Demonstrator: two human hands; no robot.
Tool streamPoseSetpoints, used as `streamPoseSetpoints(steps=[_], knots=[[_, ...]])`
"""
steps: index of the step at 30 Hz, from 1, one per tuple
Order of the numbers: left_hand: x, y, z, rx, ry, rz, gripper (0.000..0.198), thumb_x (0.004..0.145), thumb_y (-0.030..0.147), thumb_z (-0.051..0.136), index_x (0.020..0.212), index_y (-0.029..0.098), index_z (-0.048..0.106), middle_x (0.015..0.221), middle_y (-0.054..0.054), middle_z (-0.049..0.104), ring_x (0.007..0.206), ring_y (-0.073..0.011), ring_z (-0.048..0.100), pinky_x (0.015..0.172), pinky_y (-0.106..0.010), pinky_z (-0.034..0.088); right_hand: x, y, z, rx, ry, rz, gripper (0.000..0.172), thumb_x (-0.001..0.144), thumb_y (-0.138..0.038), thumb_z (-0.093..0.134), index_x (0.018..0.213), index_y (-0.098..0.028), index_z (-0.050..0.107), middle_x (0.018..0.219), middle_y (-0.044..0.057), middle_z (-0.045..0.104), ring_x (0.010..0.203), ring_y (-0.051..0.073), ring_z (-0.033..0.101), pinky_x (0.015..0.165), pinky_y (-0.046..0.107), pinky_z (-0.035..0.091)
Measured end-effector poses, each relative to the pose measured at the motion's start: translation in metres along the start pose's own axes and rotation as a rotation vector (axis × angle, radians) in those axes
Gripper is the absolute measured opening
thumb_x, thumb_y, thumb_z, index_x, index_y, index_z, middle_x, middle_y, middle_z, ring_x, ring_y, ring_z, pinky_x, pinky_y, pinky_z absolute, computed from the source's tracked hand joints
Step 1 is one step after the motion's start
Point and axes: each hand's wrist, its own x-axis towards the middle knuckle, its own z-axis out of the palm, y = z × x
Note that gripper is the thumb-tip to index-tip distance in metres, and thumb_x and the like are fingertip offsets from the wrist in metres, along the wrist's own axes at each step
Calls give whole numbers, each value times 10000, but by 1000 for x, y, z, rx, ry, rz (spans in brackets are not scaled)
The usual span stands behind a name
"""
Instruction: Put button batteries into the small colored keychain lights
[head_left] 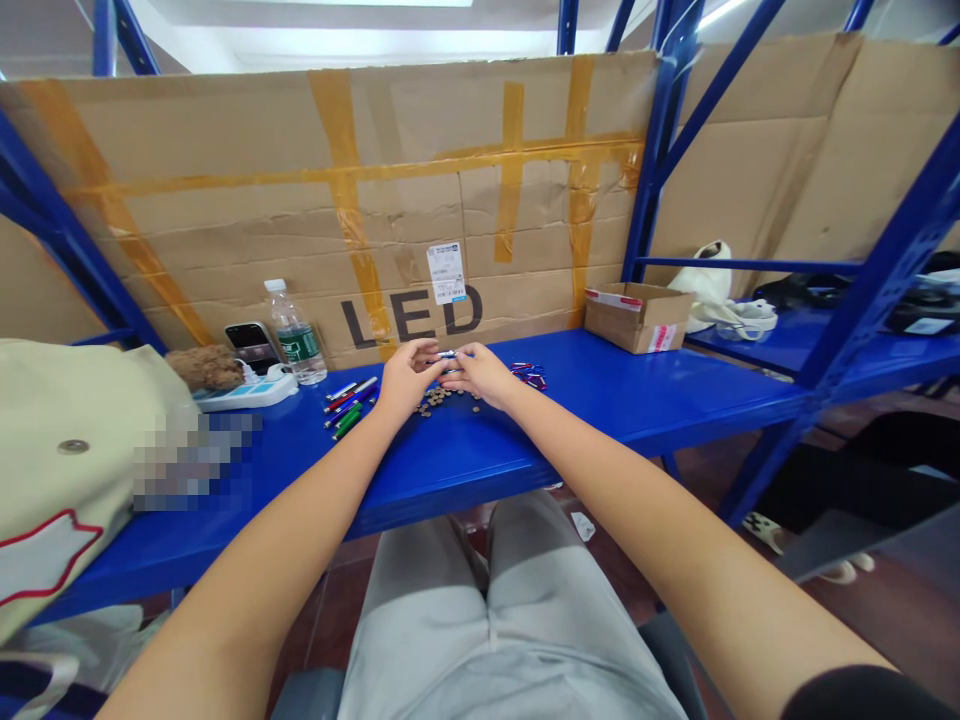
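My left hand and my right hand meet above the blue shelf top. Between their fingertips is a small silver and blue cylindrical part, too small to identify exactly. A scattered pile of small bronze-coloured pieces lies just below my hands. To the left of my left hand lie several red, green and silver pen-like tubes. Several small red and blue metal pieces sit just right of my right hand.
A water bottle, a phone and a white device stand at the left, by a beige bag. A cardboard box sits at the right. Taped cardboard backs the shelf, within blue steel uprights.
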Motion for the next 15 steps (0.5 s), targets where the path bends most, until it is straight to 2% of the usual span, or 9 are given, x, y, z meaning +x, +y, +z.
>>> streamPoseSetpoints(steps=[2, 7, 11, 15], knots=[[0, -3, -1, 12, -62, -22, 422, 726, 345, 675, 1085, 138, 589, 1088, -121, 660, 1010, -221, 626, 927, -388, 486, 0, -1, -3, 40, 1, 2, 111, 943, -128, 357, 877, -216, 375, 766, -6, 610, 606, 85, 648, 698, 297, 582], [-3, -1, -8, 6, -352, -204, 465, 772, 446, 631, 1122, 140, 607, 1080, -111, 680, 981, -235, 635, 837, -365, 514, 1, -3, -8, 81, -19, -15, 97, 931, -136, 410, 870, -209, 394, 777, -5, 597, 652, 92, 660, 692, 284, 585], [-5, 3, -10, 56, -385, -182, 455, 765, 444, 640, 1101, 138, 634, 1011, -93, 706, 926, -237, 647, 827, -364, 503, 4, 1, -8, -110, 15, -88, 51, 922, -176, 431, 903, -216, 405, 776, -9, 608, 603, 102, 646, 606, 298, 583], [-4, 0, -10, 36, -421, -137, 423, 784, 468, 595, 1027, 128, 661, 984, -88, 713, 898, -236, 651, 836, -368, 494, 5, 5, -11, -405, 34, -267, 30, 895, -214, 462, 916, -200, 478, 866, 22, 644, 661, 113, 644, 564, 251, 547]])
